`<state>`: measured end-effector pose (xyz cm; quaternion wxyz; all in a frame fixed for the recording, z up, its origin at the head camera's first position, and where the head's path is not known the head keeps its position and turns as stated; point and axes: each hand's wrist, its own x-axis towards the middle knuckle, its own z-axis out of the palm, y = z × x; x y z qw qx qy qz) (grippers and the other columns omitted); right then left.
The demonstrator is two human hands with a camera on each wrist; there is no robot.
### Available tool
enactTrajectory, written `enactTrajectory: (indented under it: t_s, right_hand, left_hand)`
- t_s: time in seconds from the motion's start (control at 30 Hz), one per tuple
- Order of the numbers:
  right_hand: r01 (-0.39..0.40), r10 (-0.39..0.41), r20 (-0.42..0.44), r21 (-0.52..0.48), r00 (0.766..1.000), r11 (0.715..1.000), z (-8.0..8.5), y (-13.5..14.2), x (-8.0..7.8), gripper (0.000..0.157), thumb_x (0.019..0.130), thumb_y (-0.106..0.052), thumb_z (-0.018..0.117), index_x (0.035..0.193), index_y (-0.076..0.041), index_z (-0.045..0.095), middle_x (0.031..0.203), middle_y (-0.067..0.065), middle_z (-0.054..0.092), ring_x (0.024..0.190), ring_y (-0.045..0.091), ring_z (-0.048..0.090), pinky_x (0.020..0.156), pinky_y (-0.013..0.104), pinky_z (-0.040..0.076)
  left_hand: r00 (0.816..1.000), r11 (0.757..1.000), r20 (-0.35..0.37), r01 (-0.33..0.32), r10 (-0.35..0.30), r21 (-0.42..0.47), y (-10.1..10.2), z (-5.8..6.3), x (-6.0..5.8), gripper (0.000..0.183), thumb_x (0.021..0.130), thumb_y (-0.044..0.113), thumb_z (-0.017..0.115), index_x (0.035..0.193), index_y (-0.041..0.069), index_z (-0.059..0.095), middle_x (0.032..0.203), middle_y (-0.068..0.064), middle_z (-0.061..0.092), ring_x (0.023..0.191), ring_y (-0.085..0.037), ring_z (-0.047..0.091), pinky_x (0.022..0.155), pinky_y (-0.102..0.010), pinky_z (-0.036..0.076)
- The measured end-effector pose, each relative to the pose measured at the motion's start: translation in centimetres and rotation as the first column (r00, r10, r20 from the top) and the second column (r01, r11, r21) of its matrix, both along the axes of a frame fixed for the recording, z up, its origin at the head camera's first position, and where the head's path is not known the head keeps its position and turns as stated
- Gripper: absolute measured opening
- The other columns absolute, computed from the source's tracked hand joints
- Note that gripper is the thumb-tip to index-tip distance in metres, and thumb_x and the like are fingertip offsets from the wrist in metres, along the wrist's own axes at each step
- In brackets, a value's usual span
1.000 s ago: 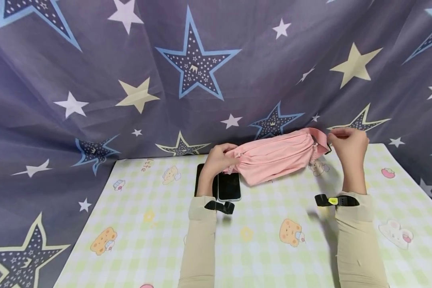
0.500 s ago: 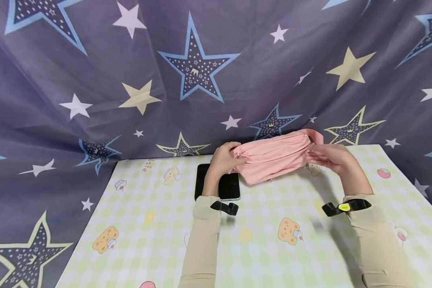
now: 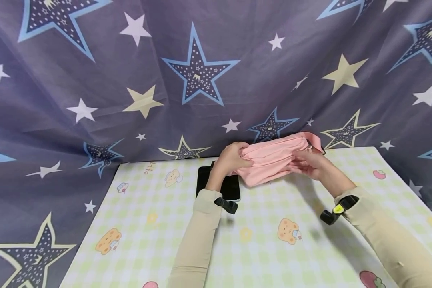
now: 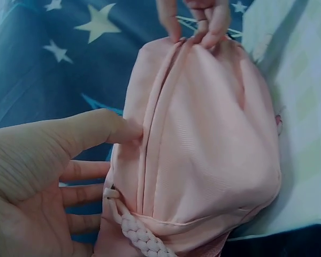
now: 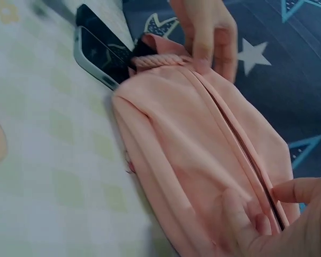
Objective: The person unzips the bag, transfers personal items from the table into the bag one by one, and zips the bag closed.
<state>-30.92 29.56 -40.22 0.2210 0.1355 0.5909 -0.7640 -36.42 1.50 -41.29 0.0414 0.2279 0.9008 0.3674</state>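
Note:
A pink fabric waist bag (image 3: 268, 158) lies near the back of the table. My left hand (image 3: 232, 158) grips its left end, thumb on the front by the long zip (image 4: 153, 128) and the other fingers behind. My right hand (image 3: 309, 163) is at the bag's right part; in the left wrist view its fingers (image 4: 214, 27) pinch the fabric at the zip's far end. A dark line runs along the zip. From the left end hangs a braided pull cord (image 4: 142, 235). The bag's strap (image 3: 311, 140) loops up at the right end.
Two dark-screened phones (image 3: 230, 188) lie side by side beneath my left wrist, partly covered by hand and bag. A star-patterned curtain (image 3: 129, 132) hangs right behind the table's back edge. The green-checked tablecloth (image 3: 259, 256) spreads toward me.
My right hand has come away from beside the strap, moving left and down onto the bag's front. My left hand has stayed on the left end. The head view has tilted slightly.

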Motion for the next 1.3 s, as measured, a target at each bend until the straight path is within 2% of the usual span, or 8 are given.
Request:
enactTrajectory:
  t_s: [0.17,0.3,0.43,0.6,0.83,0.97,1.13,1.3]
  right_hand:
    - [0.040,-0.039,0.025,-0.035,0.999,0.999,-0.5,-1.5,0.3,0.038,0.106,-0.014,0.049,0.076,-0.010,0.072,0.073,0.005,0.074,0.070,0.015,0.074,0.074,0.026,0.062]
    - [0.115,-0.112,0.056,-0.065,0.992,0.991,-1.0,-2.3,0.5,0.037,0.105,-0.015,0.050,0.075,-0.007,0.069,0.071,0.007,0.072,0.067,0.017,0.074,0.073,0.027,0.063]
    - [0.147,-0.141,0.075,-0.073,0.987,0.986,-1.2,-2.8,0.4,0.030,0.105,-0.015,0.050,0.082,-0.003,0.064,0.071,0.009,0.070,0.067,0.017,0.072,0.073,0.027,0.063]
    - [0.187,-0.177,0.115,-0.088,0.977,0.978,-1.3,-3.1,0.3,0.019,0.104,-0.017,0.054,0.091,-0.005,0.058,0.073,0.010,0.067,0.066,0.019,0.072,0.075,0.028,0.063]
    - [0.232,-0.223,0.081,-0.128,0.971,0.964,-1.3,-3.4,1.0,0.029,0.098,0.009,0.042,0.077,-0.003,0.059,0.066,0.007,0.068,0.061,0.019,0.073,0.070,0.025,0.063]
    - [0.259,-0.252,0.072,-0.109,0.965,0.960,-1.3,-3.6,1.3,0.032,0.093,0.014,0.040,0.071,-0.001,0.058,0.063,0.008,0.068,0.060,0.018,0.073,0.070,0.025,0.063]
    - [0.263,-0.256,0.066,-0.121,0.964,0.957,-1.3,-3.4,1.4,0.035,0.093,0.016,0.041,0.068,-0.001,0.059,0.063,0.008,0.068,0.060,0.017,0.072,0.069,0.026,0.063]
    - [0.271,-0.264,0.064,-0.144,0.962,0.952,-1.4,-3.4,1.6,0.028,0.097,0.011,0.045,0.076,0.001,0.061,0.065,0.010,0.069,0.060,0.018,0.073,0.070,0.027,0.063]
  left_hand:
    - [0.999,0.999,-0.049,0.019,-0.022,-0.045,1.0,-0.2,0.2,0.065,0.082,0.027,0.084,0.139,0.005,0.061,0.138,-0.013,0.063,0.132,-0.028,0.055,0.113,-0.041,0.045]
    - [0.997,0.996,-0.077,-0.009,0.002,-0.091,1.6,-0.4,0.5,0.063,0.084,0.032,0.082,0.139,0.009,0.062,0.138,-0.012,0.061,0.131,-0.029,0.056,0.111,-0.045,0.046]
    - [0.993,0.993,-0.117,-0.046,0.033,-0.110,2.0,-0.4,0.8,0.061,0.083,0.033,0.083,0.137,0.010,0.064,0.136,-0.012,0.062,0.128,-0.030,0.058,0.108,-0.046,0.048]
    - [0.989,0.992,-0.142,-0.050,0.033,-0.117,2.5,-0.3,1.2,0.059,0.084,0.033,0.083,0.135,0.010,0.065,0.132,-0.013,0.064,0.123,-0.031,0.061,0.106,-0.045,0.049]
    - [0.983,0.978,-0.182,-0.049,0.011,-0.203,3.6,0.2,1.7,0.056,0.085,0.037,0.083,0.133,0.014,0.067,0.132,-0.010,0.066,0.122,-0.029,0.063,0.103,-0.045,0.050]
    - [0.975,0.970,-0.222,-0.050,-0.004,-0.237,4.4,0.8,1.8,0.044,0.087,0.037,0.082,0.127,0.021,0.072,0.128,-0.004,0.069,0.121,-0.025,0.064,0.100,-0.045,0.051]
    - [0.966,0.971,-0.259,-0.043,-0.021,-0.237,5.6,1.4,1.9,0.025,0.088,0.033,0.080,0.111,0.023,0.079,0.115,0.002,0.075,0.105,-0.021,0.069,0.088,-0.038,0.055]
    - [0.958,0.970,-0.285,-0.050,-0.021,-0.239,6.6,1.5,2.0,0.008,0.090,0.026,0.077,0.093,0.020,0.081,0.091,0.004,0.077,0.083,-0.017,0.070,0.069,-0.031,0.055]
